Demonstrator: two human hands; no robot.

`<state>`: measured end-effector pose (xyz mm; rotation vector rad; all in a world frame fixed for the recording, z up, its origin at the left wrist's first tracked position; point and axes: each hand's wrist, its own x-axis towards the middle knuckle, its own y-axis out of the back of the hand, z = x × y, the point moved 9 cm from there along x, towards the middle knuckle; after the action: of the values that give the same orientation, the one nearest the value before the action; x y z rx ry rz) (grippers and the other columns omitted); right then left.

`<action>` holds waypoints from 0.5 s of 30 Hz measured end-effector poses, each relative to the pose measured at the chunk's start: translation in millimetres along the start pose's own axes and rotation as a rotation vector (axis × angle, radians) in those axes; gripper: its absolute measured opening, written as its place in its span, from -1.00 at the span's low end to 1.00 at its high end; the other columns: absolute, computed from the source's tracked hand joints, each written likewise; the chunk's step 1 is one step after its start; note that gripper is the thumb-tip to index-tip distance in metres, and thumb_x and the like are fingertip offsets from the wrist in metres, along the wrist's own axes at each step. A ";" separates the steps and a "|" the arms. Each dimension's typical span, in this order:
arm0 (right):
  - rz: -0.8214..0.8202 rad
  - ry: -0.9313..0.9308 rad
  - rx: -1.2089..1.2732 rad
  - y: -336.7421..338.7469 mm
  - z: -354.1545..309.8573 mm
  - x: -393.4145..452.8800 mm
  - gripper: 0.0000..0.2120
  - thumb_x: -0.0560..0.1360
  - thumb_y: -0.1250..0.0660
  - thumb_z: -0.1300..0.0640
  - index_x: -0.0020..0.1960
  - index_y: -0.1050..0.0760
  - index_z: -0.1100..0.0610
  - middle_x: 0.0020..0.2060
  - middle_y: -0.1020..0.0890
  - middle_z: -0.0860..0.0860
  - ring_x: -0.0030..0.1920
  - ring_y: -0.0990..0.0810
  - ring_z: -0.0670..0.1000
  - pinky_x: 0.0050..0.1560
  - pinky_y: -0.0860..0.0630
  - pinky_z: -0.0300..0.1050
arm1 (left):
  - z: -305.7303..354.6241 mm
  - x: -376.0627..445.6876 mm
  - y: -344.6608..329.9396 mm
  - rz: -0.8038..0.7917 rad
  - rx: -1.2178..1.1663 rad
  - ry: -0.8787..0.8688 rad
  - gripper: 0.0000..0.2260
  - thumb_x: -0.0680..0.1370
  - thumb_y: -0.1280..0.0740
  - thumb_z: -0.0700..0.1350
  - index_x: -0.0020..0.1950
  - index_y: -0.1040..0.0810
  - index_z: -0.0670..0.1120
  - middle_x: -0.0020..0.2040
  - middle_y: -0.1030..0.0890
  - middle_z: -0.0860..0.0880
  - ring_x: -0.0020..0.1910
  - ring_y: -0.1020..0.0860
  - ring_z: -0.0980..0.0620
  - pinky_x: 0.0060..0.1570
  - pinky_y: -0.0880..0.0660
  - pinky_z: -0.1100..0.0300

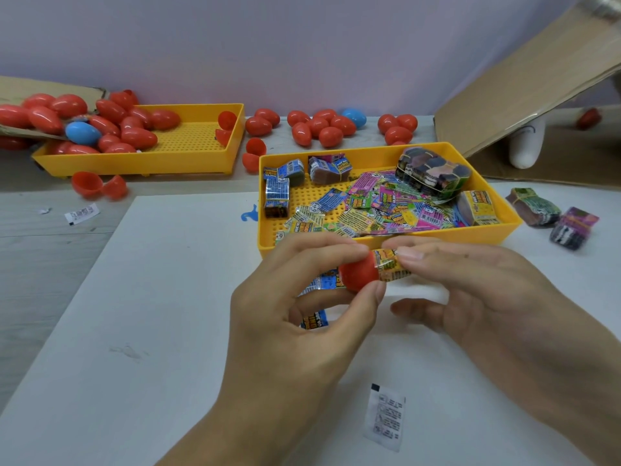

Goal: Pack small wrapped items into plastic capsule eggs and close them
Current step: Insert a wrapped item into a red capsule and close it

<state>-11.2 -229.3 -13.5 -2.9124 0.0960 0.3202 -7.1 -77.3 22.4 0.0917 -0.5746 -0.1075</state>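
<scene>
Nearest me, a white sachet point(385, 417) lies below both hands. Her left hand point(302, 297) grips a red egg half point(358, 272) while the right hand point(470, 287) pinches a wrapped item point(391, 265) into it. Many packets wait beyond, so much packing seems left.

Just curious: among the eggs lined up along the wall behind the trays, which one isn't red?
The blue egg, at the right end of the middle cluster; every other egg in that row is red.

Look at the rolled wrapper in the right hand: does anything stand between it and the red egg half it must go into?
Nothing visible does. The right hand pinches the rolled wrapper, whose end already meets the mouth of the red egg half held by the left hand. The opening itself is hidden.
</scene>
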 end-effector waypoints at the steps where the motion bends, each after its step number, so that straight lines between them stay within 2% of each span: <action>1: 0.004 0.003 -0.004 -0.1 -0.2 0.0 -0.66 0.14 -0.47 0.02 -0.22 -0.70 0.26 -0.06 -0.70 0.02 -0.09 -0.67 -0.03 -0.27 -0.60 -0.16 | 0.1 0.1 -0.3 0.001 -0.005 0.001 -0.78 0.41 -0.49 -0.27 0.03 -0.65 -0.10 0.01 -0.60 -0.07 0.02 -0.63 0.05 -0.13 -0.61 0.31; 4: 0.022 0.018 -0.007 -0.4 -1.4 -0.5 -0.70 0.11 -0.48 0.00 -0.30 -0.70 0.21 -0.16 -0.68 -0.05 -0.13 -0.66 -0.09 -0.30 -0.58 -0.19 | 0.7 0.5 -0.6 0.005 -0.024 0.003 -0.79 0.40 -0.49 -0.26 0.02 -0.65 -0.11 0.00 -0.60 -0.07 -0.01 -0.63 0.05 -0.13 -0.61 0.31; 9: 0.015 0.019 -0.051 -0.1 -0.1 -0.3 -0.69 0.09 -0.48 -0.02 -0.31 -0.70 0.20 -0.14 -0.67 -0.05 -0.14 -0.66 -0.11 -0.28 -0.58 -0.18 | 1.7 -0.4 0.3 0.008 -0.008 -0.013 -0.80 0.40 -0.50 -0.27 0.00 -0.64 -0.10 -0.02 -0.60 -0.03 -0.01 -0.63 0.00 -0.15 -0.60 0.31; 12: -0.027 0.016 -0.075 -2.6 -0.1 -0.7 -0.68 0.11 -0.51 0.01 -0.26 -0.70 0.22 -0.10 -0.70 0.07 -0.16 -0.65 -0.03 -0.28 -0.57 -0.18 | 1.6 -0.7 1.4 0.017 -0.012 -0.018 -0.79 0.40 -0.49 -0.32 -0.02 -0.64 -0.13 -0.02 -0.61 -0.06 -0.05 -0.63 0.02 -0.17 -0.58 0.33; 14: -0.050 0.022 -0.098 -4.0 -1.2 -1.4 -0.70 0.07 -0.61 0.14 -0.22 -0.70 0.22 -0.14 -0.70 0.18 -0.21 -0.63 0.01 -0.30 -0.57 -0.19 | 3.5 -0.1 2.6 0.029 0.004 -0.033 -0.78 0.39 -0.48 -0.33 -0.02 -0.64 -0.13 -0.03 -0.61 -0.08 -0.06 -0.64 0.04 -0.17 -0.58 0.33; 15: -0.047 0.037 -0.094 -3.0 -2.7 -1.1 -0.76 0.12 -0.60 0.19 -0.23 -0.70 0.21 -0.20 -0.70 0.19 -0.24 -0.63 0.02 -0.32 -0.57 -0.20 | 4.6 0.1 3.5 0.037 0.015 -0.043 -0.78 0.38 -0.48 -0.33 -0.01 -0.64 -0.12 -0.03 -0.61 -0.08 -0.06 -0.64 0.05 -0.18 -0.58 0.33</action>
<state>-11.5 -226.8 -10.1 -3.0086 0.0181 0.2697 -9.3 -74.1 26.8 0.0934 -0.6198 -0.0698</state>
